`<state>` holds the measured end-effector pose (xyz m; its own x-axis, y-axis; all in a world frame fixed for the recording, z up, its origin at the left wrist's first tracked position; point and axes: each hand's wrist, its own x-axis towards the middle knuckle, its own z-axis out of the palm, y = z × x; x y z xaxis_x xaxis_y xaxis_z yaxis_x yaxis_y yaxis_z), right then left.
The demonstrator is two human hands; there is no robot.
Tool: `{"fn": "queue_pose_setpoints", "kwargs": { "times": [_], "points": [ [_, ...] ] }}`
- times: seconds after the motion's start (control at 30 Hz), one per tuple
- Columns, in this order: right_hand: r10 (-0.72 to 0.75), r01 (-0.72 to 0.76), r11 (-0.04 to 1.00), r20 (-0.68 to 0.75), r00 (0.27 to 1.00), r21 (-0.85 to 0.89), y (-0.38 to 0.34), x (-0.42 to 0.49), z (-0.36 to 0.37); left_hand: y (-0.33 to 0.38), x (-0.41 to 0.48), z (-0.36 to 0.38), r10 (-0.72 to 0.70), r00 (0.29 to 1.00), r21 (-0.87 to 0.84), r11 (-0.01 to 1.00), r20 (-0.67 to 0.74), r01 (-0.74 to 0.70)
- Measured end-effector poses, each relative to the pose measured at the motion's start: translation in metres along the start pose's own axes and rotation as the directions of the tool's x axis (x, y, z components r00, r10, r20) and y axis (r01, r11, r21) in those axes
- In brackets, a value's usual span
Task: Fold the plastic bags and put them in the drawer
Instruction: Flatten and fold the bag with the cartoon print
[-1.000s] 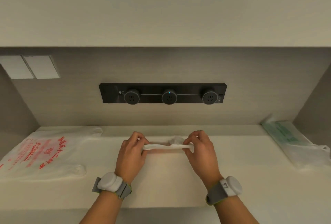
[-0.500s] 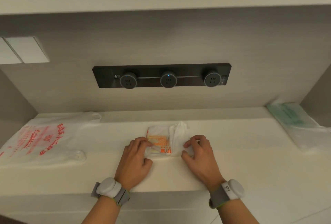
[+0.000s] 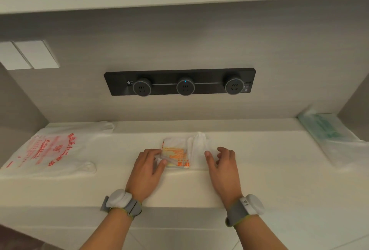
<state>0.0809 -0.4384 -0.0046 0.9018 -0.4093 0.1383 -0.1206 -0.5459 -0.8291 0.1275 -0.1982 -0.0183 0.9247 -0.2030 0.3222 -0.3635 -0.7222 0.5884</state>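
A small folded plastic bag with orange print (image 3: 179, 152) lies flat on the pale counter (image 3: 269, 179), in the middle. My left hand (image 3: 146, 169) rests on its left edge, with thumb and fingers pinching the near left corner. My right hand (image 3: 223, 166) lies at the bag's right edge, fingers curled and touching the plastic. A white unfolded bag with red print (image 3: 48, 149) lies spread out at the left of the counter. A clear bag with green print (image 3: 327, 131) lies at the right end. No drawer is in view.
A black socket strip with three round outlets (image 3: 179, 82) is fixed on the back wall. White switch plates (image 3: 28, 55) sit at the upper left. Side walls close the niche on both sides, and an overhead cabinet hangs above. The counter's front edge runs below my wrists.
The bag was held up as a narrow strip between both hands; it now lies folded flat on the counter. Both hands came down and pressed on its edges, and the view tilted down.
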Motion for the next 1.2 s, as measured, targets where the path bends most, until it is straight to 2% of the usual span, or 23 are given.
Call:
{"fn": "queue_pose_setpoints", "kwargs": {
  "times": [0.17,0.37,0.5,0.7,0.8,0.9,1.03,1.2],
  "points": [
    [0.033,-0.031,0.993,0.018,0.999,-0.113,-0.004,0.008,0.006,0.018,0.008,0.012,-0.192,0.978,-0.082,0.979,-0.083,0.185],
    [0.024,-0.02,0.982,0.023,0.999,-0.185,-0.008,0.011,0.01,0.03,0.011,0.025,-0.258,0.96,-0.148,0.959,-0.107,0.241],
    [0.043,-0.042,0.997,0.017,0.999,-0.057,-0.011,0.011,0.01,0.029,0.01,0.024,-0.29,0.95,-0.223,0.94,-0.119,0.259],
    [0.104,-0.131,0.962,0.122,0.987,0.24,-0.011,0.014,0.003,0.028,0.012,0.026,-0.283,0.95,-0.263,0.934,-0.133,0.241],
    [0.158,-0.198,0.901,0.132,0.979,0.387,-0.011,0.012,0.0,0.029,0.01,0.025,-0.27,0.953,-0.289,0.931,-0.138,0.222],
    [0.232,-0.301,0.786,0.193,0.953,0.54,-0.013,0.011,-0.007,0.03,0.009,0.023,-0.267,0.955,-0.331,0.919,-0.128,0.213],
    [0.293,-0.418,0.71,0.303,0.907,0.567,-0.019,0.012,-0.016,0.031,0.007,0.02,-0.254,0.963,-0.401,0.895,-0.094,0.197],
    [0.245,-0.395,0.802,0.357,0.901,0.448,-0.025,0.006,-0.022,0.032,0.004,0.014,-0.268,0.959,-0.478,0.857,-0.093,0.193]
  ]
}}
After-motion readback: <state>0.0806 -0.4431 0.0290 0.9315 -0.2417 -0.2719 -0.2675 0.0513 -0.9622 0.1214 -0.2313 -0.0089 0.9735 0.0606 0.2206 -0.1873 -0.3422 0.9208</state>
